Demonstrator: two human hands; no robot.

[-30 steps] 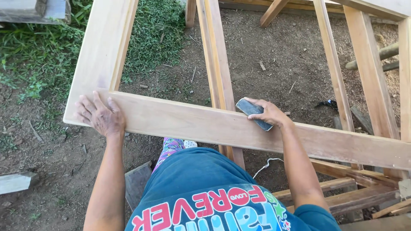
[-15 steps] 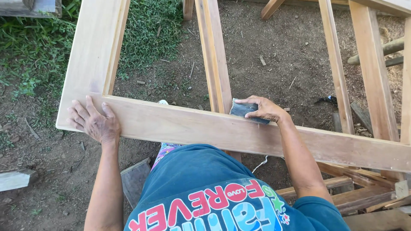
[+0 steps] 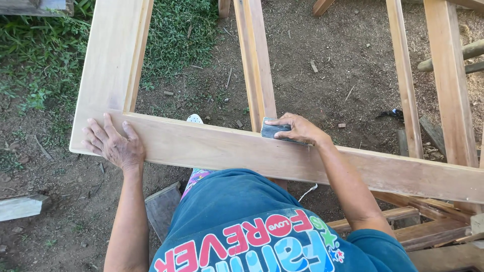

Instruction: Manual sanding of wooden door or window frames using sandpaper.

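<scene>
Right grip [image 3: 297, 130] over sanding block [image 3: 272, 130] (on rail [image 3: 212, 148])

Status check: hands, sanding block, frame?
Left hand flat on the wooden frame corner. Right hand grips dark sanding block on the near rail. Nothing else lies on the rail.

Bare brown dirt ground [image 3: 327, 65], patch of green grass [image 3: 40, 55] at left, scattered wood offcuts [image 3: 20, 206], daylight

Bare dirt ground [image 3: 353, 65] carries the wooden frame [image 3: 212, 146] — plus scattered, perhaps wooden, scraps [image 3: 22, 206].
</scene>
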